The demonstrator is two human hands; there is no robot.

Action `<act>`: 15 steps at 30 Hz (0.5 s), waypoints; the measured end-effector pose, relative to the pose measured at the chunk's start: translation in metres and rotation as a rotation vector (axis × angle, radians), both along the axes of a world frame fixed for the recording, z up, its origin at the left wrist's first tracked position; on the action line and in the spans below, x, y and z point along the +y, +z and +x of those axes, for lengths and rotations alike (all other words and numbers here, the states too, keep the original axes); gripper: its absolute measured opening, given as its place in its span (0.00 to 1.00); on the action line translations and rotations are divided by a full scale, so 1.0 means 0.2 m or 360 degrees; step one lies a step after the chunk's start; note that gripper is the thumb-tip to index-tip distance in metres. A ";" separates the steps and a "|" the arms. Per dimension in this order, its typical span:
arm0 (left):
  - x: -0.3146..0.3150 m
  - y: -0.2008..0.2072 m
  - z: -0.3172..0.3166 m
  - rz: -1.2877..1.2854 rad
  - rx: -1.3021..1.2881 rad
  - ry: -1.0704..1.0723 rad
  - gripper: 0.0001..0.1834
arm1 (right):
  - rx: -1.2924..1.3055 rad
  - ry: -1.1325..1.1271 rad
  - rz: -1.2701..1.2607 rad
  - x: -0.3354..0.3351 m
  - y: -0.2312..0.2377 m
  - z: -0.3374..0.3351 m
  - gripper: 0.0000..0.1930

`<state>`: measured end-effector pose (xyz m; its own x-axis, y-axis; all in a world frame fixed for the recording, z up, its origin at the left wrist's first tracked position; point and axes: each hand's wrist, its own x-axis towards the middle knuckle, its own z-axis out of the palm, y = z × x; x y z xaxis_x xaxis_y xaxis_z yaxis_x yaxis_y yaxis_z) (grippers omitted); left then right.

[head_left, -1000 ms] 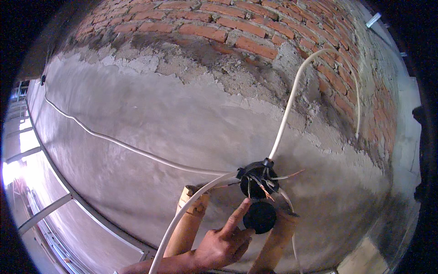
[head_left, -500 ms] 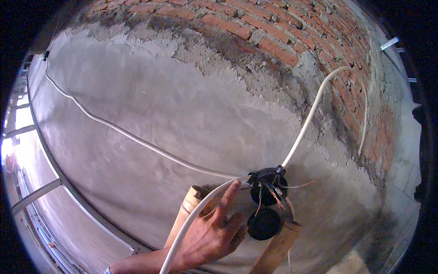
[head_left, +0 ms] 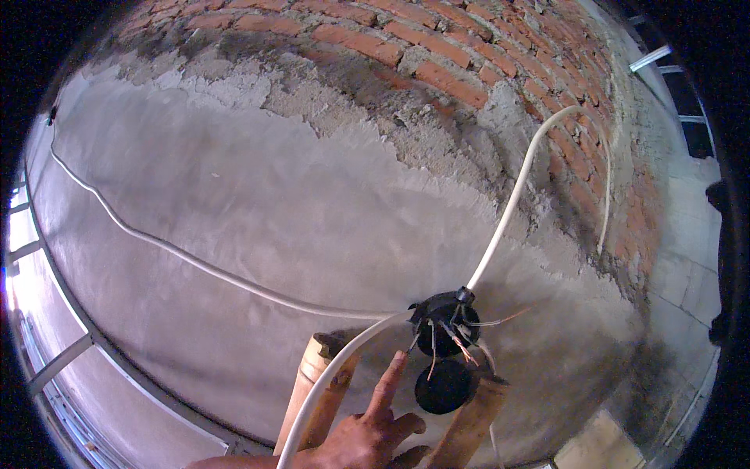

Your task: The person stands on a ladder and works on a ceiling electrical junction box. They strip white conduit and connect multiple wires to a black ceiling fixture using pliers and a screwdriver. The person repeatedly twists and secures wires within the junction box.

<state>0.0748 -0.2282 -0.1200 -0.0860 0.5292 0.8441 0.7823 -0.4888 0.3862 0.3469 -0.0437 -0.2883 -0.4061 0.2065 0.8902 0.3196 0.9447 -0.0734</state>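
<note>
A black round electrical box (head_left: pixel 426 306) sits in the grey plaster wall, with several stripped wires (head_left: pixel 466 353) sticking out and bare copper at their ends. Just below it is a second round black box opening (head_left: pixel 443 387). My left hand (head_left: pixel 367 438) reaches up from the lower edge, index finger stretched toward the upper box and the other fingers loosely bent. Its fingertip is close to a short dark wire end at the box's left; whether they touch is unclear. A thick white cable (head_left: pixel 332 367) curves past the hand into the box. My right hand is out of view.
Another white cable (head_left: pixel 211 272) runs left along the wall, and one (head_left: pixel 512 205) loops up over exposed brick (head_left: pixel 437 82). Two bamboo poles stand near the hand, one left (head_left: pixel 308 383) and one right (head_left: pixel 480 406). Metal framing (head_left: pixel 58 363) lies far left.
My left hand has dropped lower, its fingertip moving from the cable at the box's left edge to below it. The view has shifted slightly; box and cables look otherwise the same.
</note>
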 end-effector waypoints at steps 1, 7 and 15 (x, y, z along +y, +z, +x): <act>-0.02 0.00 -0.01 -0.0077 0.0072 0.0130 0.16 | 0.0079 0.0033 -0.0019 0.01 -0.01 -0.01 0.11; 0.07 0.10 -0.08 0.0476 0.0690 0.0791 0.22 | 0.0172 0.0076 0.0004 -0.10 0.09 -0.08 0.12; 0.15 0.27 -0.16 0.0453 0.0242 0.0630 0.18 | -0.0159 -0.0102 -0.0402 -0.28 0.26 -0.13 0.12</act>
